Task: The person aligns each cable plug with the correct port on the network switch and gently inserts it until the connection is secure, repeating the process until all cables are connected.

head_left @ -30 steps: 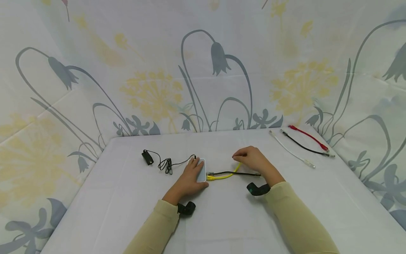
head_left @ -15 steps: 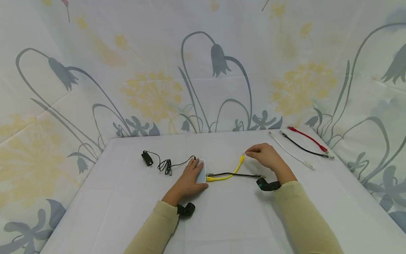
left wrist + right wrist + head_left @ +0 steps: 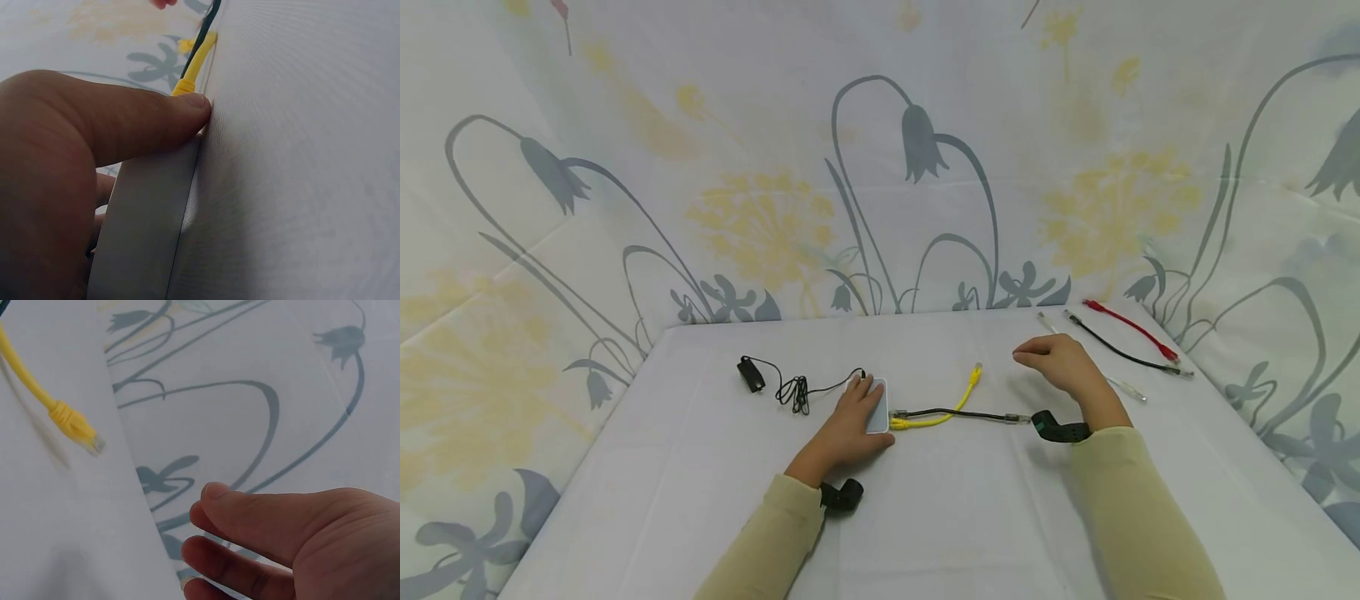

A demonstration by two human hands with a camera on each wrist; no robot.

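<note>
My left hand (image 3: 848, 421) holds a small white network switch (image 3: 876, 411) on the table, fingers across its top. In the left wrist view the thumb (image 3: 150, 125) lies along its near side. A yellow network cable (image 3: 925, 423) and a short black network cable (image 3: 973, 414) run right from its edge, crossing each other. The yellow one's far plug (image 3: 78, 430) points up and away, free. My right hand (image 3: 1063, 367) is in the air right of that plug, thumb and index fingertips close together, holding nothing.
A black power adapter (image 3: 750, 375) with a bundled cord (image 3: 793, 390) lies to the left, its cord running to the switch. At the back right lie a white cable (image 3: 1125, 389), another black cable (image 3: 1120, 352) and a red cable (image 3: 1131, 323). A flowered cloth (image 3: 880, 192) hangs behind the table.
My right hand has let go of the yellow cable's free end and moved right, away from it. That end now lies angled away on the table. The left hand has stayed on the switch.
</note>
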